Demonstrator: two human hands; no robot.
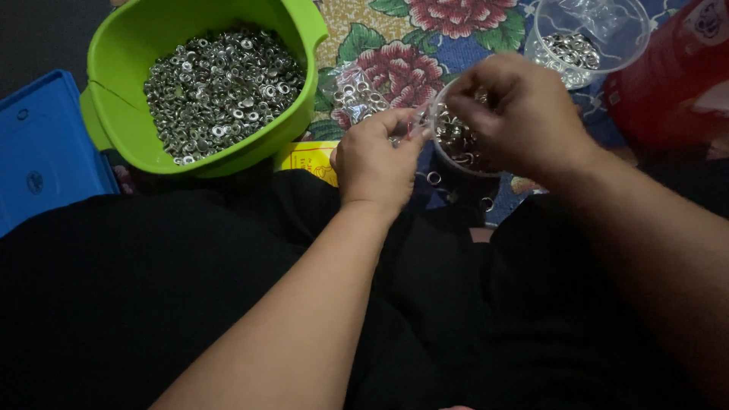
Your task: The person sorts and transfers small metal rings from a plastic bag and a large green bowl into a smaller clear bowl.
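Note:
My left hand pinches a small silver metal ring by the rim of a small clear plastic cup that holds several more rings. Over that cup hovers my right hand, fingers curled down into it; whether it grips a ring is hidden. A big green tub at the upper left is heaped with silver rings. Another clear round container with rings stands at the upper right.
A blue plastic lid lies at the left edge. A small clear bag of rings and a yellow packet rest on the flowered cloth. Loose rings lie near my black-clad lap. A red object is at right.

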